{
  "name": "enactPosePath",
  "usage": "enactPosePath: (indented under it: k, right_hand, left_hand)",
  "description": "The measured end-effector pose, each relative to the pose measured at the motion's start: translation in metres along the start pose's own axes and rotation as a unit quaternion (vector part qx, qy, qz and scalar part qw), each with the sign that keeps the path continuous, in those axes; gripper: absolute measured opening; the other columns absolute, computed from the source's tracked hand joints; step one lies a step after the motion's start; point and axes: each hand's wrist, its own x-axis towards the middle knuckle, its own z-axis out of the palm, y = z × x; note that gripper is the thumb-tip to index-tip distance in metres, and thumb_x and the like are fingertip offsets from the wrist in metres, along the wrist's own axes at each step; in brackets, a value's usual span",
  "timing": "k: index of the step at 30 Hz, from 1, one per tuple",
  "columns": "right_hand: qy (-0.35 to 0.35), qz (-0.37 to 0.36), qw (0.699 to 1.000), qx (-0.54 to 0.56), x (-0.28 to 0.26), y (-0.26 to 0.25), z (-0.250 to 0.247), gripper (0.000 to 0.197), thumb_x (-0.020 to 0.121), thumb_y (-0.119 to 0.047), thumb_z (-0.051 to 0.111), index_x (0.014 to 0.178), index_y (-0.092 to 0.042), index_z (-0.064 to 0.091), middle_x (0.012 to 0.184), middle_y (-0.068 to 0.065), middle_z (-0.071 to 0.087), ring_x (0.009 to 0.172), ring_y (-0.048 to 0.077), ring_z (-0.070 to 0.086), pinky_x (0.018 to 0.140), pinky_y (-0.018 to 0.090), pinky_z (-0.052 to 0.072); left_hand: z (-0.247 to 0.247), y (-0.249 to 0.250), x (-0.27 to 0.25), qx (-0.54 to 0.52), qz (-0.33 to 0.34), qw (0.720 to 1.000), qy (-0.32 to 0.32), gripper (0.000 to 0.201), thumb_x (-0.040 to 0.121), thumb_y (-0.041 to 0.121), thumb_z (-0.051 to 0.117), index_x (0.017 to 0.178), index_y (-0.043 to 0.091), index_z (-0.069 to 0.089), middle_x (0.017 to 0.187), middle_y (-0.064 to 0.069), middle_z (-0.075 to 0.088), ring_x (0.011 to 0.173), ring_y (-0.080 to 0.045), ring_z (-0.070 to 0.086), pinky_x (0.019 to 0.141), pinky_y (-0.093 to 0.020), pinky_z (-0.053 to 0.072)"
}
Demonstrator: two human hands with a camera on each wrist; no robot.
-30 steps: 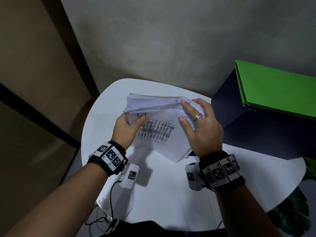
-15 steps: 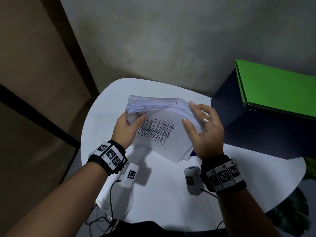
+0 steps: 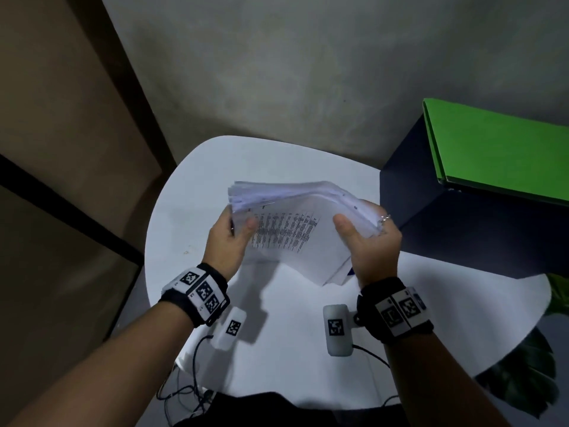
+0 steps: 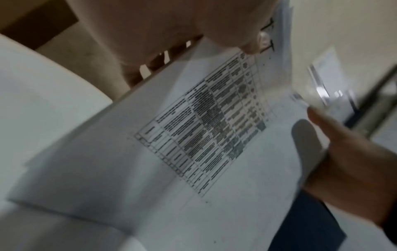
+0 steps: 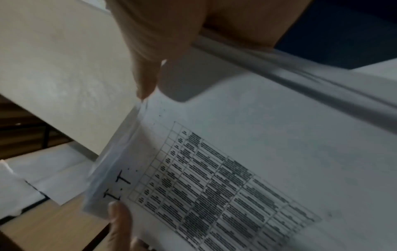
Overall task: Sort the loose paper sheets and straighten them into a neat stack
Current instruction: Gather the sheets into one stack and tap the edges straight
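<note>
Head view: paper stack [image 3: 295, 229], printed table on the top sheet, held raised above the white bench [image 3: 277, 334]. Left hand [image 3: 226, 241] grips the stack's left edge, thumb on top. Right hand [image 3: 372, 245] grips its right edge, thumb on top, ring on one finger. The stack's far edge is fanned and uneven; its near corner hangs over bare bench. Dark box [image 3: 462, 229] stands right of the stack, close to the right hand, with a green folder [image 3: 498, 155] on top. Bare bench lies left of and nearer than the stack.

Left wrist view: thumb beside the heading, fingers under the edge.

Right wrist view: thumb on the sheet; side edges layered, not flush.
</note>
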Motion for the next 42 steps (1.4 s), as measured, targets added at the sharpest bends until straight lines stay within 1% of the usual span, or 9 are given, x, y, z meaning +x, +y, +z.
enactPosePath:
  k: [3, 7, 10, 16, 21, 25, 30, 34, 42]
  right_hand:
    - [0.060, -0.017, 0.997, 0.042, 0.003, -0.007, 0.005, 0.021, 0.077, -0.009, 0.076, 0.093, -0.017, 0.064, 0.087, 0.001, 0.068, 0.077, 0.003, 0.066, 0.074, 0.017, 0.053]
    - [0.090, -0.063, 0.994, 0.018, 0.002, -0.014, 0.012, 0.025, 0.086, 0.004, 0.066, 0.084, -0.021, 0.063, 0.079, -0.012, 0.066, 0.076, -0.006, 0.062, 0.075, 0.010, 0.047]
    - [0.102, -0.061, 0.993, 0.005, 0.001, -0.010, 0.010, 0.028, 0.088, -0.001, 0.066, 0.091, -0.029, 0.063, 0.085, -0.013, 0.067, 0.082, -0.004, 0.063, 0.080, 0.013, 0.047]
    - [0.102, -0.080, 0.991, -0.024, 0.000, -0.007, 0.010, 0.032, 0.092, -0.005, 0.062, 0.103, -0.035, 0.057, 0.084, -0.036, 0.067, 0.087, -0.013, 0.063, 0.082, 0.005, 0.044]
    - [0.092, -0.080, 0.992, 0.001, -0.004, -0.010, 0.011, 0.032, 0.092, -0.005, 0.063, 0.105, -0.033, 0.056, 0.083, -0.014, 0.074, 0.089, -0.005, 0.065, 0.085, 0.013, 0.046]
    - [0.035, -0.181, 0.982, -0.035, -0.006, -0.010, 0.006, 0.043, 0.087, 0.008, 0.062, 0.107, -0.028, 0.053, 0.115, 0.015, 0.064, 0.115, 0.022, 0.060, 0.096, 0.021, 0.043]
    - [-0.049, -0.223, 0.962, -0.148, -0.004, -0.005, 0.001, 0.012, 0.088, 0.000, 0.065, 0.095, -0.007, 0.071, 0.123, 0.002, 0.054, 0.108, -0.002, 0.058, 0.090, 0.025, 0.050]
    - [-0.024, -0.254, 0.948, -0.189, -0.003, -0.003, 0.002, 0.009, 0.087, 0.000, 0.068, 0.096, 0.001, 0.070, 0.116, 0.011, 0.062, 0.109, 0.018, 0.061, 0.093, 0.032, 0.051]
    - [-0.023, -0.264, 0.938, -0.221, -0.002, -0.006, 0.004, 0.016, 0.089, -0.001, 0.065, 0.103, -0.002, 0.073, 0.115, 0.010, 0.063, 0.108, 0.019, 0.062, 0.093, 0.025, 0.049]
  left_hand:
    - [0.000, 0.005, 0.005, -0.003, 0.045, 0.999, -0.010, 0.081, 0.077, 0.079, 0.050, 0.128, 0.016, 0.051, 0.118, 0.012, 0.066, 0.112, -0.004, 0.062, 0.095, -0.024, 0.047]
    - [0.006, 0.024, 0.013, -0.039, 0.049, 0.997, 0.042, 0.066, 0.076, 0.082, 0.046, 0.107, 0.025, 0.059, 0.100, 0.015, 0.066, 0.094, 0.009, 0.062, 0.085, -0.013, 0.045]
    - [0.006, 0.026, 0.017, -0.048, 0.039, 0.996, 0.057, 0.056, 0.078, 0.079, 0.047, 0.102, 0.030, 0.060, 0.099, 0.012, 0.067, 0.092, 0.004, 0.062, 0.086, -0.018, 0.047]
    - [0.010, 0.028, 0.022, -0.075, 0.066, 0.993, 0.062, 0.065, 0.083, 0.069, 0.053, 0.110, 0.011, 0.059, 0.099, 0.004, 0.067, 0.092, -0.008, 0.063, 0.084, -0.023, 0.050]
    - [0.018, 0.036, 0.023, -0.076, 0.041, 0.990, 0.113, 0.043, 0.092, 0.051, 0.053, 0.098, 0.010, 0.064, 0.090, 0.008, 0.067, 0.084, -0.003, 0.062, 0.081, -0.023, 0.048]
    - [0.020, 0.040, 0.023, -0.067, 0.033, 0.989, 0.127, 0.030, 0.094, 0.044, 0.049, 0.091, 0.017, 0.061, 0.082, 0.014, 0.065, 0.078, 0.003, 0.060, 0.076, -0.016, 0.046]
    - [0.020, 0.041, 0.025, -0.057, 0.025, 0.988, 0.139, 0.036, 0.089, 0.047, 0.052, 0.089, 0.012, 0.061, 0.081, 0.011, 0.064, 0.076, -0.004, 0.059, 0.078, -0.030, 0.049]
    - [0.021, 0.041, 0.024, -0.047, 0.026, 0.988, 0.143, 0.041, 0.089, 0.045, 0.049, 0.078, 0.006, 0.052, 0.071, 0.011, 0.052, 0.067, -0.006, 0.047, 0.070, -0.029, 0.041]
    - [0.018, 0.046, 0.022, -0.043, 0.029, 0.991, 0.127, 0.057, 0.089, 0.050, 0.046, 0.087, -0.006, 0.055, 0.081, -0.002, 0.056, 0.074, -0.010, 0.048, 0.072, -0.026, 0.042]
